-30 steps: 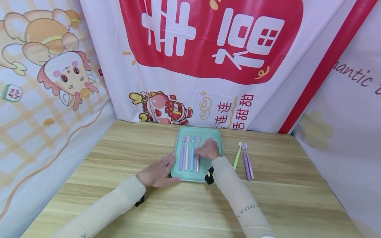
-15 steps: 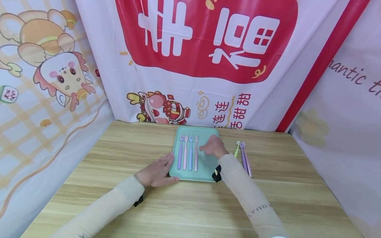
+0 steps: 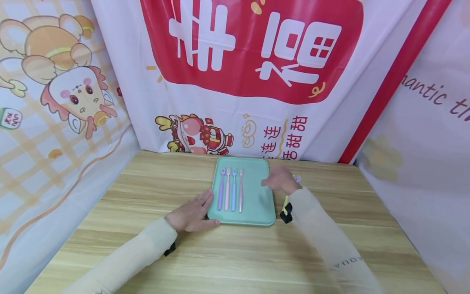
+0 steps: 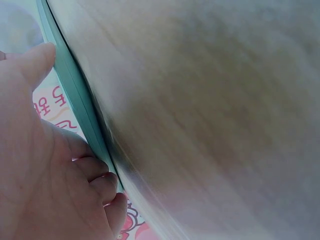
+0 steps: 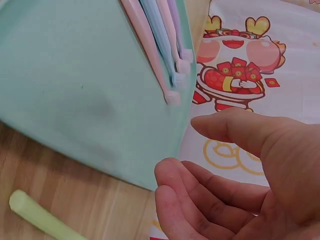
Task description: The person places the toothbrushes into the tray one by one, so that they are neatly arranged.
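A pale mint-green, shallow rectangular tray with rounded corners [image 3: 258,208] lies flat on a light wood-grain table [image 3: 220,261]; four slim toothbrushes rest in its left half, side by side and roughly parallel, heads toward the far edge; from left to right these are a purple toothbrush [image 3: 220,192], a light pink toothbrush [image 3: 227,192], a light blue toothbrush [image 3: 233,194] and a dusky pink toothbrush [image 3: 240,194].

The left hand [image 3: 192,212] rests against the tray's near left corner, fingers extended and lying together, thumb spread away toward the near edge; it grips no toothbrush.

The right hand [image 3: 280,179] is over the tray's right edge; the right wrist view shows thumb and fingers apart and loosely bent, with nothing held between them.

A yellow-green toothbrush [image 5: 42,217] lies on the table just beside the tray's right edge, partly hidden by the right arm in the head view; a lilac brush head [image 3: 298,179] shows beyond the right wrist, its handle hidden; a white cloth with red printing [image 3: 205,96] hangs behind the table.
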Demonstrator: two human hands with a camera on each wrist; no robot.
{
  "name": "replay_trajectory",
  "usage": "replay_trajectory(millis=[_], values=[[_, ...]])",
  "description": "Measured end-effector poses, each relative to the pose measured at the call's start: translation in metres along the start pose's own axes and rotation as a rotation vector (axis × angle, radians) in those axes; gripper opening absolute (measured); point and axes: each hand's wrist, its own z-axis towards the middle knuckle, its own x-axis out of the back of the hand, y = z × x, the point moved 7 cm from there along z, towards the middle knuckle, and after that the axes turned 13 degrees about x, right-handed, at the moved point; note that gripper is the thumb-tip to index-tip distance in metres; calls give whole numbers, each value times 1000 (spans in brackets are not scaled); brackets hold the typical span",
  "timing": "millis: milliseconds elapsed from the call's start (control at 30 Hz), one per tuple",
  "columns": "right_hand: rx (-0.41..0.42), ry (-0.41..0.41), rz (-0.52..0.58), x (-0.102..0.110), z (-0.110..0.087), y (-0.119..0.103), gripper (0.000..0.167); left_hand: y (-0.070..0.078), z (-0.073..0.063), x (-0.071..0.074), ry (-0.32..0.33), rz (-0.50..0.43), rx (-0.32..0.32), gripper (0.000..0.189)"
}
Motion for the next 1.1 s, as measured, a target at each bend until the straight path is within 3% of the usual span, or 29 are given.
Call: replay_trajectory(millis=[467, 700, 800, 900, 1100], values=[[46, -54, -128, 39, -27, 37, 33, 1, -1, 0, 11, 2, -3, 100], [2, -93, -100, 51, -35, 61, 19, 1, -2, 1, 8, -3, -6, 102], [-6, -102, -105, 53, -37, 69, 28, 1, -2, 1, 7, -2, -7, 101], [-21, -117, -113, 54, -39, 78, 46, 0, -3, 1, 8, 1, -8, 101], [-43, -116, -90, 53, -45, 92, 52, -1, -1, 0, 17, -6, -5, 101]])
